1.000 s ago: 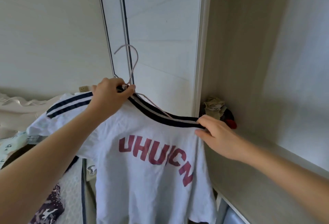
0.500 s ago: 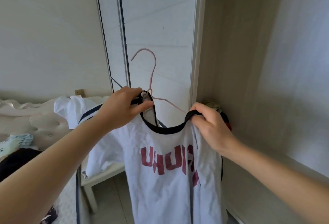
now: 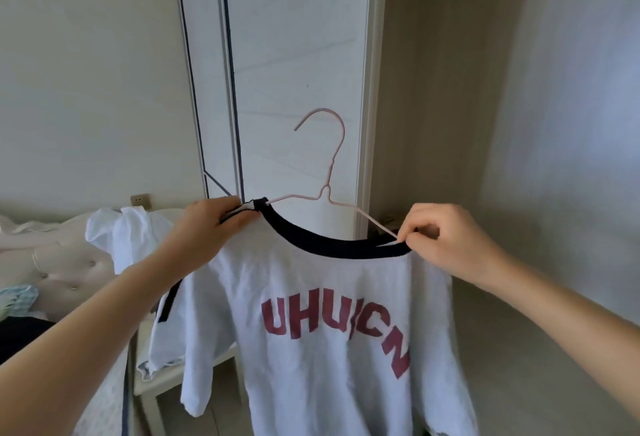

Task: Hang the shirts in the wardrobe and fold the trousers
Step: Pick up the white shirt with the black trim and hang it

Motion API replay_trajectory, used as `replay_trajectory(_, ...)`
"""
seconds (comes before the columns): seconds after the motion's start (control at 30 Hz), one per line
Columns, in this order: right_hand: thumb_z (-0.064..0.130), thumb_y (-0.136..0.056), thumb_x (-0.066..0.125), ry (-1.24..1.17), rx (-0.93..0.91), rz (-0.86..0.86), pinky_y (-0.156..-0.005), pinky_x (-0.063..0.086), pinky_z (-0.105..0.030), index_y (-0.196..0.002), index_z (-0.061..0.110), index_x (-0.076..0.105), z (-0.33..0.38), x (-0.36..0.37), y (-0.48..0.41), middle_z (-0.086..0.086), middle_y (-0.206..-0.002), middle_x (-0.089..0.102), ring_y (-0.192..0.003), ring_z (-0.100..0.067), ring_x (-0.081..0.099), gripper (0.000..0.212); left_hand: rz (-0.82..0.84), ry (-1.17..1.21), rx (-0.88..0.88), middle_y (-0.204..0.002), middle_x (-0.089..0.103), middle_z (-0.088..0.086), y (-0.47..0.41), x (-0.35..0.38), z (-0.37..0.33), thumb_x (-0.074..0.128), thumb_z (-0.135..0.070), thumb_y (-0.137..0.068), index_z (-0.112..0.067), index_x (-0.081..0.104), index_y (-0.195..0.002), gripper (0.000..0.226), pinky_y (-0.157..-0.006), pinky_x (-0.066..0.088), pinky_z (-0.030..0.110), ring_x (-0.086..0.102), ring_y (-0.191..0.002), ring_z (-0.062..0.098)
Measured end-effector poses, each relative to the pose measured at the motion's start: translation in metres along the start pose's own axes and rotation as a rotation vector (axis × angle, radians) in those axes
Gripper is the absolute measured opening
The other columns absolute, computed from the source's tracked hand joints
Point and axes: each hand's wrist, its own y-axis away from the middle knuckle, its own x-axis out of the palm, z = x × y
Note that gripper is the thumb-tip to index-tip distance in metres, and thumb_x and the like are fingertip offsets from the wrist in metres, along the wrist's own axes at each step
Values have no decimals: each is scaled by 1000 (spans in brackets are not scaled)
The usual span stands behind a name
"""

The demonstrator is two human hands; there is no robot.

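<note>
A white T-shirt [image 3: 311,297] is held up in front of an open wardrobe [image 3: 450,89], its red lettering facing the room and its body falling straight toward 6 o'clock. A pink wire hanger [image 3: 325,189] sits inside the dark collar. Its hook stands up at 12 o'clock with the opening turned toward 9 o'clock, and its shoulder line runs from about 10 o'clock down to 4 o'clock. The left hand [image 3: 207,227] has its fingers curled round the collar's left end. The right hand [image 3: 446,241] pinches the right end between thumb and forefinger, where the wire meets the collar. A sliding door [image 3: 298,54] stands behind. At 9 o'clock, another white garment [image 3: 128,238] lies over a padded headboard [image 3: 62,262].
</note>
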Motion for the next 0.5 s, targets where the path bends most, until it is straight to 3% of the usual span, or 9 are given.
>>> replay_trajectory(0.17, -2, -91, 51, -133, -21, -117, -58, 42, -18, -96, 24, 66, 8, -6, -8, 1, -74, 63, -59, -12, 53, 30, -48, -21, 61, -53, 39, 3, -6, 0, -13, 56, -34, -97, -10, 41, -63, 44, -52, 30, 31, 34, -51, 17)
replay_trajectory(0.3, -5, -94, 42, -103, 36, -145, -64, 45, -14, -135, 33, 44, 8, -5, -7, 6, -91, 58, -74, -17, 57, 56, 9, -15, 82, -55, 42, 7, -13, 1, -22, 56, -34, -97, -3, 45, -67, 45, -54, 31, 31, 36, -52, 15)
replay_trajectory(0.4, -8, -94, 34, -133, 29, -104, -72, 48, -15, -137, 35, 40, 20, 1, -10, 2, -95, 51, -75, -14, 57, 62, 59, 11, 104, -55, 37, 0, -21, 8, -37, 58, -35, -96, -3, 43, -67, 46, -52, 28, 27, 31, -51, 10)
replay_trajectory(0.5, -4, -97, 35, -140, 13, -137, -76, 53, -24, -127, 29, 52, 24, -8, -11, 3, -94, 57, -79, -11, 62, 48, 50, 30, 107, -53, 36, -4, -26, 11, -41, 59, -37, -96, -5, 43, -67, 46, -50, 26, 24, 32, -51, 10)
